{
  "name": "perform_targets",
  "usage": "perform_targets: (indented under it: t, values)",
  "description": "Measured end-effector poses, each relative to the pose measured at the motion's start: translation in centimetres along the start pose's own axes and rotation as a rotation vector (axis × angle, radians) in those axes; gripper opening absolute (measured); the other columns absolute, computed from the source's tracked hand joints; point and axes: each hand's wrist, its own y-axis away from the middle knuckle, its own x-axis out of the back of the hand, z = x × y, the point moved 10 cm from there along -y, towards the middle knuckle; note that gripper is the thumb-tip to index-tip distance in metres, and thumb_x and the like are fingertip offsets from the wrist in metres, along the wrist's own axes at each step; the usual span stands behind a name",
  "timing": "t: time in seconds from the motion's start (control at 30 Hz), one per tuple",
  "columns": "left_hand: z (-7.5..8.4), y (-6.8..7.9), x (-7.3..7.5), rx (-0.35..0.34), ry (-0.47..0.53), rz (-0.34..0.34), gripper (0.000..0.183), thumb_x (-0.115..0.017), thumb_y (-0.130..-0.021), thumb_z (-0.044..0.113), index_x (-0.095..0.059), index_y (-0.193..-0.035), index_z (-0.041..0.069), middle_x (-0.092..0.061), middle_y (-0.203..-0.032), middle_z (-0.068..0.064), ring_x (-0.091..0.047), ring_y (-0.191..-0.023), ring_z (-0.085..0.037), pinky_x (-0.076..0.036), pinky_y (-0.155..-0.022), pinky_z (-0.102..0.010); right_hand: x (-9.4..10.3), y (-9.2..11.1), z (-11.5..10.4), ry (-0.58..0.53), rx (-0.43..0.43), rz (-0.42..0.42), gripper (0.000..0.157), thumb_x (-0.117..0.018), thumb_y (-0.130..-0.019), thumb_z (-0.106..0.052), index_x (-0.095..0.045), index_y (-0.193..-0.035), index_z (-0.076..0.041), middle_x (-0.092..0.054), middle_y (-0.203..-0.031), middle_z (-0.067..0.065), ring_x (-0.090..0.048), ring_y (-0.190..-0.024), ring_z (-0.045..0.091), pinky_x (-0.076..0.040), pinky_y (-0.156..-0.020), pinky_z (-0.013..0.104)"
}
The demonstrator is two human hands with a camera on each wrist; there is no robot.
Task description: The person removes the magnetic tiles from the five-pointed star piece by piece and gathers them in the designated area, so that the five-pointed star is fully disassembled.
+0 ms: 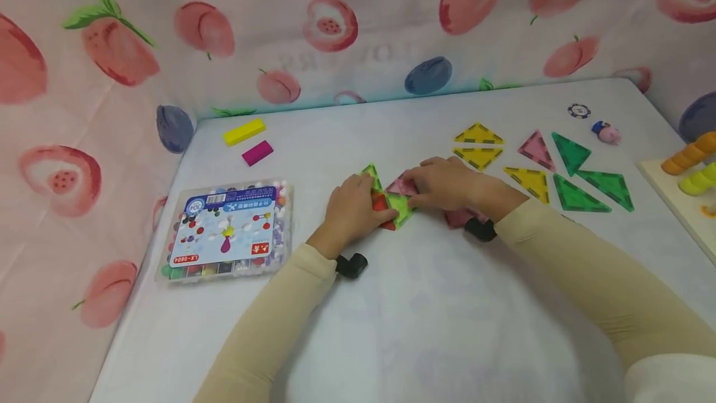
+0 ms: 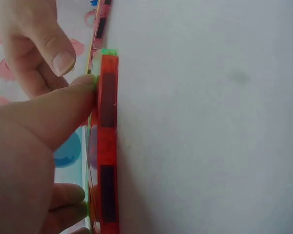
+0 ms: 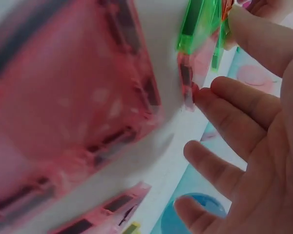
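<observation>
Flat translucent magnetic tiles lie joined at the table's middle: a red tile (image 1: 380,203), a lime-green tile (image 1: 399,209), another lime-green tile (image 1: 371,174) and a pink triangle tile (image 1: 400,186). My left hand (image 1: 348,207) holds the red tile, its thumb along the near side and fingers at the far side. From the right, my right hand (image 1: 445,184) pinches the pink triangle, fingertips on its edge and thumb by the lime-green tile. A larger pink tile (image 3: 73,102) lies beneath the right wrist, apart from the joined group.
Yellow tiles (image 1: 478,134), a pink triangle (image 1: 537,150) and green triangles (image 1: 572,153) lie to the right. Beyond them are a poker chip (image 1: 578,111), a small figurine (image 1: 606,132) and a beaded board (image 1: 679,198). A clear parts box (image 1: 226,229) and yellow block (image 1: 244,132) sit left.
</observation>
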Motion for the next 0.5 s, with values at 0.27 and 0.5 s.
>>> perform_targets:
  t: [0.27,0.5]
  values:
    - [0.1,0.3,0.2,0.006,-0.048,-0.041,0.083,-0.054,-0.071,0.067,-0.041,-0.131,0.01,-0.038,-0.134,-0.003,-0.039,-0.111,-0.018,-0.031,-0.091,-0.041,0.8,-2.2,2.5,0.003,-0.075,-0.034,0.068,-0.055,-0.081,-0.053,-0.037,-0.136,-0.019,-0.045,-0.129,0.01,-0.025,-0.125,0.032,-0.016,-0.095,0.06]
    - [-0.5,0.6,-0.1,-0.003,-0.051,-0.044,0.08,-0.053,-0.07,0.069,-0.043,-0.127,0.014,-0.04,-0.132,0.0,-0.038,-0.108,-0.018,-0.031,-0.084,-0.041,2.3,-3.8,4.0,-0.066,-0.119,0.032,0.058,-0.055,-0.084,-0.044,-0.042,-0.132,-0.013,-0.049,-0.124,0.013,-0.039,-0.113,0.033,-0.023,-0.09,0.06]
